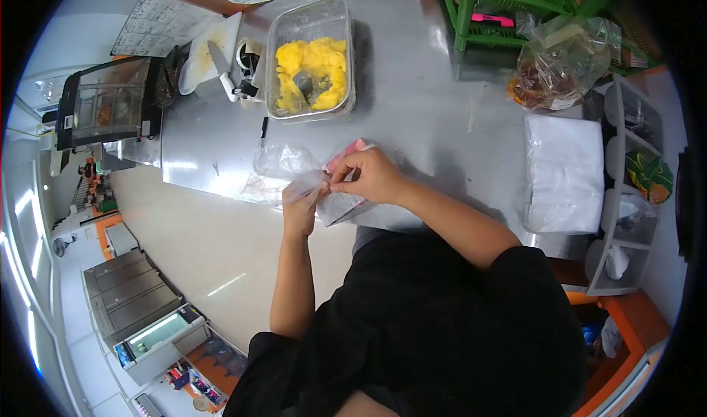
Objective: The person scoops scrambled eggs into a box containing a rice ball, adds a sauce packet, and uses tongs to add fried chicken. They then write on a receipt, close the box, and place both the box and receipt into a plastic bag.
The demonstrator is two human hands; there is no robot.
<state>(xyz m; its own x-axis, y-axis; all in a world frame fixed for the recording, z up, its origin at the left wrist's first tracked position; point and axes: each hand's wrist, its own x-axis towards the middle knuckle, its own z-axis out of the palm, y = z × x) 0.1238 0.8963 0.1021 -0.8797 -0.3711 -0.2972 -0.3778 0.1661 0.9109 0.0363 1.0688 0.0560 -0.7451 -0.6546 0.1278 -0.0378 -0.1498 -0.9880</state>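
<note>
Near the front edge of the metal table, a thin clear plastic bag (283, 161) is pinched in my left hand (300, 203). My right hand (367, 176) meets it at the fingertips, with thumb and forefinger pressed together on the plastic. Beneath my right hand lies a pink and clear package (345, 205). Beyond the hands stands a clear plastic container (352, 86) with yellow food (315, 55) in it and a dark rounded thing in the middle of the food. A black pen (264, 127) lies between the container and the bag.
A knife (219, 62) rests on a white cutting board (208, 52) at the back left. Green baskets (460, 19) and a bag of brown food (552, 75) are at the back right. White plastic sheets (563, 174) lie beside a grey organizer (615, 218).
</note>
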